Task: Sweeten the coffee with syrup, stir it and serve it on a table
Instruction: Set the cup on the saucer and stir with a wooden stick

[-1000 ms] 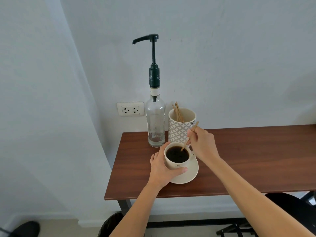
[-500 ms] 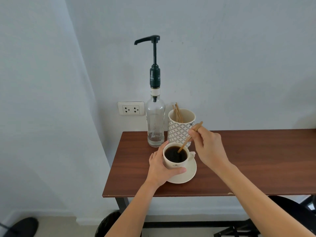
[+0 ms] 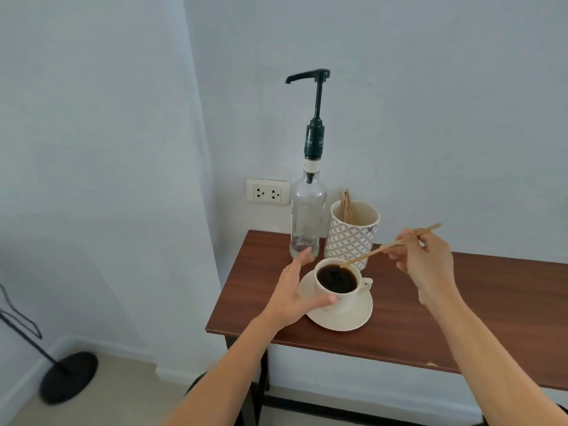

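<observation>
A cream cup of black coffee stands on a cream saucer near the left end of a brown wooden table. My left hand curls round the cup's left side, thumb on its front. My right hand pinches a thin wooden stir stick, held slanted, its lower tip at the cup's far rim. Behind the cup a clear glass syrup bottle with a tall dark pump stands against the wall.
A patterned white mug holding several more wooden sticks stands right of the bottle, just behind the cup. A wall socket sits left of the bottle. A black stand base rests on the floor at the lower left.
The stick has been raised out of the coffee to the far rim as my right hand moved up and to the right. My left hand stays on the cup. The view shifted left.
</observation>
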